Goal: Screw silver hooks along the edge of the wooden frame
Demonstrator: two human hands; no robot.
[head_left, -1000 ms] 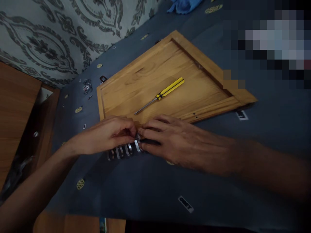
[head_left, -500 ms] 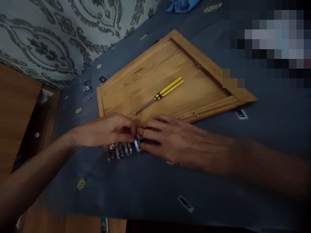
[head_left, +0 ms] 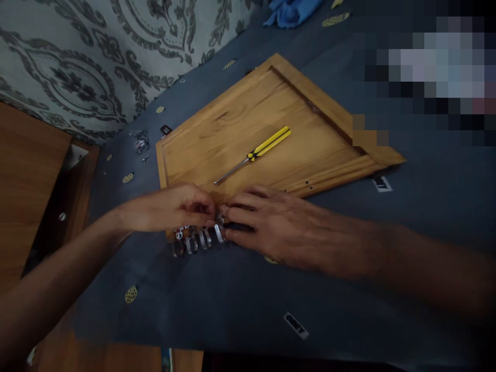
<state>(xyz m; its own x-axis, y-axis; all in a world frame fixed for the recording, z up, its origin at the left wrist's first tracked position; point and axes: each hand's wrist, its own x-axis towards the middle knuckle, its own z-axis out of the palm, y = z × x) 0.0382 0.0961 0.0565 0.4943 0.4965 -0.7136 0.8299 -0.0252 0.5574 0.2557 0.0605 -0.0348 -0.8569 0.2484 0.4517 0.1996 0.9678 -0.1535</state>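
- Patterned wall covering [head_left: 73, 77] rises behind a dark blue printed cloth [head_left: 194, 310], which probably shields the wood from scratches.
- Left hand [head_left: 180, 206]: thumb and fingers curl in close at the row of hooks; whether they pinch anything I cannot tell.
- Right hand [head_left: 284, 225]: fingers slightly apart, tips around the right end of that row, seemingly to steady it; their exact grip is hidden.
- Metal hooks [head_left: 203, 238] stand in a row along the near edge of the framed wooden panel [head_left: 209, 129], jutting past it.
- That panel lies flat, presumably so its edge sits within reach.
- On it rests a yellow-handled screwdriver [head_left: 268, 143], likely parked there to free both hands.
- Beyond, small metal pieces [head_left: 141, 142] and a screw [head_left: 145, 158] lie together beside the panel, perhaps to avoid losing them.
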